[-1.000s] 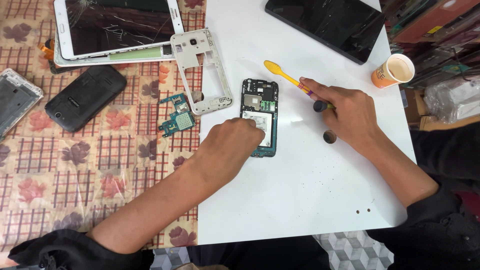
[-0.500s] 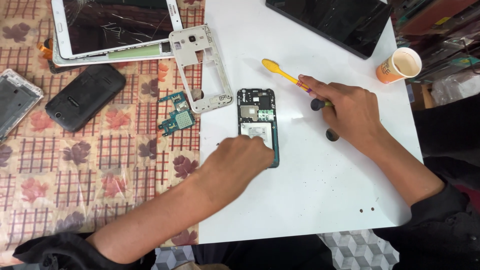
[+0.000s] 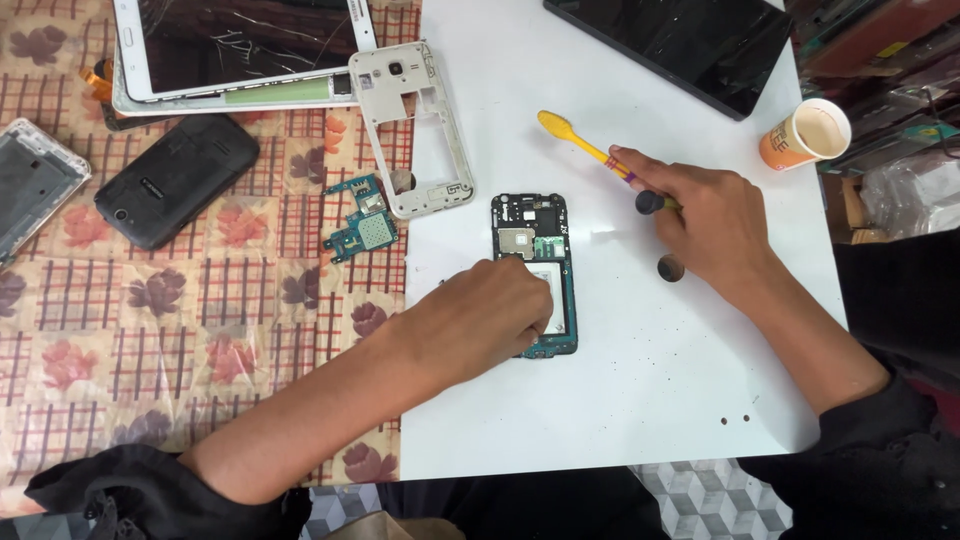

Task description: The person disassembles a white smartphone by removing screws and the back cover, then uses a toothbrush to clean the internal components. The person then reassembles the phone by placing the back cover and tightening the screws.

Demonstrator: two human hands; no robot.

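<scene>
One opened phone (image 3: 535,260) lies mid-tabletop (image 3: 620,400) under your left hand (image 3: 490,315), fingers curled on its lower half, grip unclear. Your right hand (image 3: 710,225) holds a yellow toothbrush (image 3: 575,138). Pressing too hard could slide it toward the white frame (image 3: 410,125).

Cracked dark tablet screen (image 3: 240,40) in a white frame at top left, on the checked cloth. Large black screen (image 3: 680,45) lying at top right of the white board. Orange printed paper cup (image 3: 805,135) beside its right corner.
</scene>
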